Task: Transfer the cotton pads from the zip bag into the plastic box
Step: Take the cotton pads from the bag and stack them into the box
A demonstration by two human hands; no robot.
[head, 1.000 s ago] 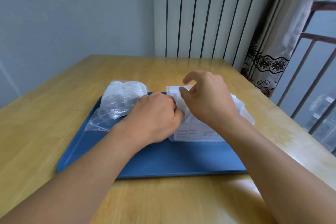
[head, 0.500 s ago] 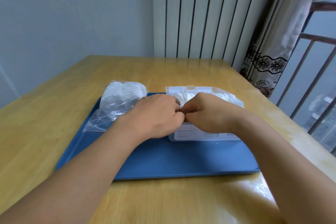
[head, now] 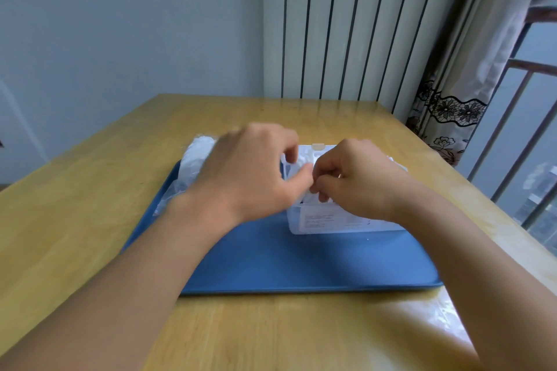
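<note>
A translucent plastic box (head: 331, 223) with a printed label stands open on the blue tray (head: 271, 265), its lid latch (head: 318, 147) at the back. Both hands are over the box. My left hand (head: 256, 172), slightly blurred, has thumb and forefinger curled around white cotton pads (head: 291, 170) at the box's left end. My right hand (head: 358, 181) pinches the pads with curled fingers right beside the left thumb. The clear zip bag (head: 196, 159), holding more white pads, lies on the tray's left side, partly hidden behind my left hand.
The tray sits on a wooden table (head: 90, 220). A radiator (head: 346, 24) stands behind the table, and a curtain (head: 452, 99) and window bars (head: 512, 144) are at the right. Bare tray surface lies in front of the box.
My left hand has lifted and shifted slightly back and left, uncovering the box's left end. My right hand stays low over the box with its fingers curled.
</note>
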